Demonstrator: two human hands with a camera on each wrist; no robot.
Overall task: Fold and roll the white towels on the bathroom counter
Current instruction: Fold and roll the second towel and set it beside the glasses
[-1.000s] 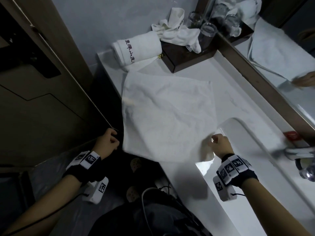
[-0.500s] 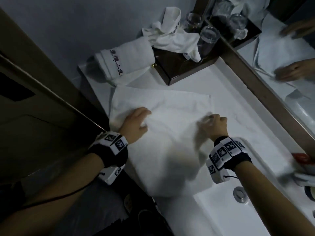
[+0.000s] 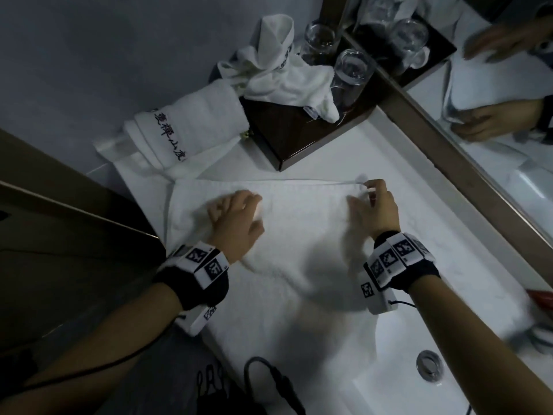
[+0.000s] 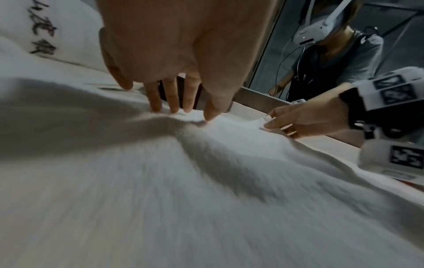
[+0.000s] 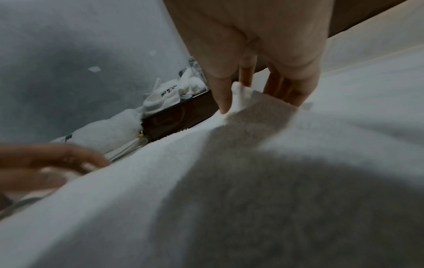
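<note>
A white towel [image 3: 302,244] lies folded over on the white counter [image 3: 425,205], its near part hanging past the front edge. My left hand [image 3: 233,205] rests on its far left part, and in the left wrist view the straight fingertips [image 4: 174,108] press into the cloth. My right hand [image 3: 366,191] pinches the towel's far right corner [image 5: 241,94] between thumb and fingers, lifting it slightly. A rolled white towel [image 3: 191,124] with black lettering lies at the back left. A crumpled white towel [image 3: 281,76] sits on the dark wooden tray [image 3: 287,136].
Two drinking glasses [image 3: 353,73] stand on the tray near the mirror [image 3: 493,121], which runs along the right. The sink basin with its drain [image 3: 429,366] is at the lower right. A dark door [image 3: 59,235] is on the left.
Both hands brought the towel's near edge up and over toward the back, folding it. The right hand has reached the far right corner; the left hand slid further onto the cloth.
</note>
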